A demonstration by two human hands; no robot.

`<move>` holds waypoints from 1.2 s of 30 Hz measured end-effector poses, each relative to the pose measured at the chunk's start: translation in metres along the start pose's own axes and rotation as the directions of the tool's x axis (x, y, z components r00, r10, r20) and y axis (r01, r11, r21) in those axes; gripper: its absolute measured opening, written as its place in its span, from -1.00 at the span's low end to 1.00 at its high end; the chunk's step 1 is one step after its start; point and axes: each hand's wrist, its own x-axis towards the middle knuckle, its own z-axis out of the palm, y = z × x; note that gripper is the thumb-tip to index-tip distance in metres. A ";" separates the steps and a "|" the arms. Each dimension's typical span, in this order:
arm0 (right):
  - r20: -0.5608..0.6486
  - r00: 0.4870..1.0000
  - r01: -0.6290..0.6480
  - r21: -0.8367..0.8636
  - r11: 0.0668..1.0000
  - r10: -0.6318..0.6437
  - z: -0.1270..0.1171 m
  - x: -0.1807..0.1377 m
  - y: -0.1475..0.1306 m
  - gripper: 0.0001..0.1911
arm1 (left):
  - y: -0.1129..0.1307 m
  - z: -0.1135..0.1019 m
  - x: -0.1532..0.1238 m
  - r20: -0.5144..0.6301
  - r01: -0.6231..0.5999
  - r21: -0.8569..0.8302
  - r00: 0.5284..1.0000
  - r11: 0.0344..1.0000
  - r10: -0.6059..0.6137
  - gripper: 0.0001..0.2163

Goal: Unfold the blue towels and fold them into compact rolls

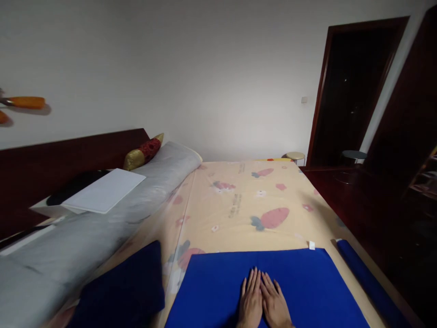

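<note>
A blue cloth (300,273) lies spread flat on the bed, with a small white tag (312,245) at its far edge. My left hand (251,300) rests palm down on this cloth, fingers stretched out. Close beside it, my right hand (272,300) also lies flat on the cloth, its fingers extended and the fingertips of both hands almost meeting. Neither hand grips anything. To the left is a dark blue folded cloth (126,287). A long, narrow blue roll or folded strip (368,280) lies along the bed's right edge. The lower edge of the spread cloth is out of view.
The bed sheet (218,218) is pale orange with carrot and flower prints. A grey bolster-like bedding roll (136,205) runs along the left, carrying a white board (105,189). A red and gold cushion (145,152) leans by the headboard (68,161). Stools (295,156) stand near the doorway.
</note>
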 end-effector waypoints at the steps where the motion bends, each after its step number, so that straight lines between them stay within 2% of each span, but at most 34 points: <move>1: 0.001 1.000 0.002 -0.012 1.000 -0.002 -0.004 0.008 0.007 -0.49 | -0.005 -0.002 0.009 0.018 -0.023 -0.008 1.000 1.000 0.023 -0.45; 4: -0.019 0.997 -0.077 -0.112 0.991 0.075 -0.026 0.020 0.059 -0.48 | -0.047 -0.017 0.026 0.072 0.002 -0.011 0.997 1.000 -0.001 -0.50; 6: -0.076 0.974 -0.223 -0.210 0.952 0.211 -0.046 0.014 0.108 -0.43 | -0.092 -0.031 0.029 0.062 0.166 0.030 0.984 0.986 -0.168 -0.52; 8: -0.184 0.919 -0.390 -0.295 0.872 0.349 -0.064 0.000 0.159 -0.37 | -0.141 -0.042 0.023 0.007 0.372 0.093 0.927 0.923 -0.374 -0.52; 10: -0.270 0.874 -0.478 -0.336 0.812 0.403 -0.077 -0.018 0.198 -0.31 | -0.184 -0.048 0.013 -0.058 0.533 0.155 0.845 0.832 -0.531 -0.50; 12: -0.287 0.868 -0.491 -0.362 0.792 0.406 -0.084 -0.033 0.220 -0.28 | -0.210 -0.049 0.003 -0.135 0.589 0.205 0.808 0.782 -0.573 -0.48; 14: -0.280 0.866 -0.495 -0.378 0.782 0.414 -0.086 -0.040 0.227 -0.27 | -0.221 -0.046 -0.002 -0.192 0.605 0.242 0.796 0.758 -0.574 -0.47; 16: -0.274 0.860 -0.507 -0.383 0.772 0.429 -0.085 -0.040 0.226 -0.26 | -0.220 -0.044 -0.003 -0.205 0.609 0.271 0.793 0.745 -0.574 -0.46; 18: -0.268 0.862 -0.506 -0.383 0.773 0.431 -0.084 -0.039 0.224 -0.25 | -0.218 -0.045 -0.001 -0.173 0.612 0.298 0.789 0.732 -0.589 -0.46; 21: -0.275 0.863 -0.502 -0.377 0.778 0.424 -0.085 -0.037 0.223 -0.24 | -0.218 -0.054 0.005 -0.059 0.612 0.319 0.775 0.724 -0.629 -0.46; 23: -0.322 0.843 -0.531 -0.367 0.764 0.432 -0.085 -0.035 0.218 -0.25 | -0.215 -0.063 0.010 0.002 0.625 0.312 0.753 0.716 -0.658 -0.47; 25: -0.408 0.795 -0.589 -0.337 0.735 0.450 -0.081 -0.030 0.202 -0.24 | -0.202 -0.070 0.016 -0.013 0.633 0.287 0.753 0.719 -0.658 -0.49; 26: -0.440 0.776 -0.605 -0.318 0.730 0.452 -0.077 -0.026 0.189 -0.23 | -0.189 -0.071 0.021 -0.038 0.610 0.260 0.781 0.748 -0.624 -0.50; 27: -0.452 0.773 -0.603 -0.301 0.739 0.446 -0.071 -0.021 0.173 -0.23 | -0.173 -0.071 0.026 -0.059 0.554 0.225 0.829 0.801 -0.557 -0.51; 28: -0.440 0.789 -0.577 -0.290 0.763 0.429 -0.063 -0.016 0.152 -0.25 | -0.154 -0.069 0.031 -0.066 0.454 0.181 0.891 0.872 -0.450 -0.52; 30: -0.322 0.881 -0.438 -0.279 0.855 0.347 -0.043 -0.008 0.105 -0.33 | -0.112 -0.062 0.043 -0.021 0.174 0.080 0.985 0.981 -0.173 -0.52; 32: -0.218 0.943 -0.300 -0.233 0.925 0.251 -0.021 -0.006 0.054 -0.42 | -0.071 -0.052 0.055 0.059 -0.029 -0.015 0.998 0.999 0.030 -0.50; 33: -0.195 0.959 -0.244 -0.204 0.948 0.205 -0.011 -0.008 0.029 -0.45 | -0.054 -0.048 0.061 0.109 -0.075 -0.054 0.991 0.996 0.081 -0.49; 36: -0.209 0.971 -0.139 -0.119 0.983 0.112 0.003 -0.030 -0.034 -0.53 | -0.023 -0.042 0.075 0.214 -0.064 -0.110 0.973 0.992 0.087 -0.48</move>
